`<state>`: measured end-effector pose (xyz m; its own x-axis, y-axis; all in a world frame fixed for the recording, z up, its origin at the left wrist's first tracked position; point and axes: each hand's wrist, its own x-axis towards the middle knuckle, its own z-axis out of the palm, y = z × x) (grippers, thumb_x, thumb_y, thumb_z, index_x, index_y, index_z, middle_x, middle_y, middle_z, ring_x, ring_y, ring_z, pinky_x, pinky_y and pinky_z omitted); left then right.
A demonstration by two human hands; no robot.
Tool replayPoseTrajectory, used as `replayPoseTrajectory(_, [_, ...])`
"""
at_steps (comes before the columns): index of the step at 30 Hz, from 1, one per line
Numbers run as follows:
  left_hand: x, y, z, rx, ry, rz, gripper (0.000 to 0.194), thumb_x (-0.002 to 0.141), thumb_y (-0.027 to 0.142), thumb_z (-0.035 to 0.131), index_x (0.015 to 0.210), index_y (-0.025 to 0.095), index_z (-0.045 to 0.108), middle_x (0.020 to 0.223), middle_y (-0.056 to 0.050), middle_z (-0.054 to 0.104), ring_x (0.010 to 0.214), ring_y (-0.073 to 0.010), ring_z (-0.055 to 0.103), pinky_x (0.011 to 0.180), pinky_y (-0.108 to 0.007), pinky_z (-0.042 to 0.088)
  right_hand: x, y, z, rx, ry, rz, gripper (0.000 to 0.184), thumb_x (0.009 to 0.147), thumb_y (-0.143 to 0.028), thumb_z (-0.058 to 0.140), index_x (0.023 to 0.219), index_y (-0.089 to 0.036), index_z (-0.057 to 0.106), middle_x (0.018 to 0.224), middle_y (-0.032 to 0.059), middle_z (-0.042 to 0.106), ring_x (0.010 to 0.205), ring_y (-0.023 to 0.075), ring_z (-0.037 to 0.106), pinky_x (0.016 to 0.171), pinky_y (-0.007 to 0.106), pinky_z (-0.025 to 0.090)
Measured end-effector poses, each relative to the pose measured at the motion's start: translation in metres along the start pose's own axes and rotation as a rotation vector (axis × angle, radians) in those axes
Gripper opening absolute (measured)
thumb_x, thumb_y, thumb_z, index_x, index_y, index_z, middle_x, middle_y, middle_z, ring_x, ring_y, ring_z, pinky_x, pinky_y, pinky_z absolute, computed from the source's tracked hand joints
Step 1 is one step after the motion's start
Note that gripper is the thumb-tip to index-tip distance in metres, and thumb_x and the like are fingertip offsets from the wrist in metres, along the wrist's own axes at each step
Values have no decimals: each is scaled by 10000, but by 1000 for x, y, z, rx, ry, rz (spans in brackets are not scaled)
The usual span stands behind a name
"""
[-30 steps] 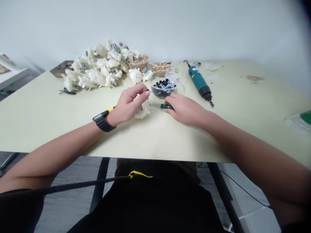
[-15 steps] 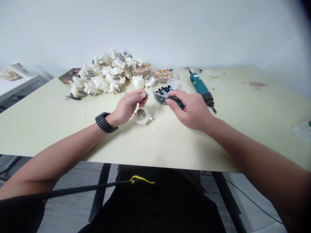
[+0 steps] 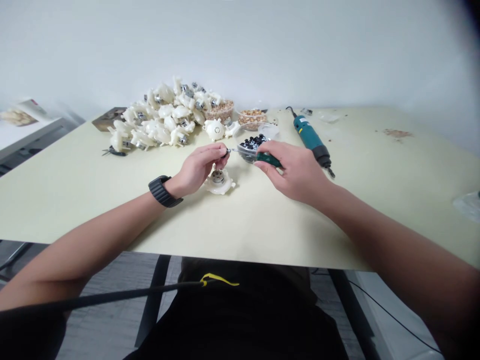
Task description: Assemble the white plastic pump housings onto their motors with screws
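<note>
My left hand pinches a small dark part between thumb and fingers; its exact kind is too small to tell. In my right hand is a green-handled screwdriver, its thin shaft pointing left. The tip is at or very near the small part; contact cannot be made out. Below my left hand, a cream plastic housing with a round metal motor rests on the table. Just behind the screwdriver stands a clear tub of black and silver small parts.
Behind my left hand lies a heap of cream housings. Two tubs of copper-coloured bits stand near the wall. A teal power screwdriver lies to the right, pliers to the left.
My right hand has turned the screwdriver so its shaft now shows and reaches left to the part in my left hand. My left hand has hardly moved.
</note>
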<state>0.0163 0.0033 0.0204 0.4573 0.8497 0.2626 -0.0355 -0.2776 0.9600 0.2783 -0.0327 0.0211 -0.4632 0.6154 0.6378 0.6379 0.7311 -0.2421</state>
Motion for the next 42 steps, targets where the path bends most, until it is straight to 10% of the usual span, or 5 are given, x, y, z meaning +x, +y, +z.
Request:
replayPoseTrajectory(27, [-2, -2, -3, -22, -48, -14, 312, 983, 330, 681, 732, 177, 577, 738, -16, 474, 684, -140, 391, 665, -303, 318, -4, 5, -3, -227, -88, -61, 325, 1144, -399, 486, 1277, -213, 717, 1177, 103, 789, 1000, 264, 741, 804, 363, 544])
replayPoseTrajectory(42, [-2, -1, -8, 93, -116, 24, 378, 1022, 452, 693, 773, 186, 590, 772, -18, 474, 710, -145, 407, 673, -305, 330, 8, -9, -18, 205, -207, 183, 213, 1002, -365, 684, 1001, -229, 520, 872, 18, 691, 660, 151, 516, 669, 320, 356])
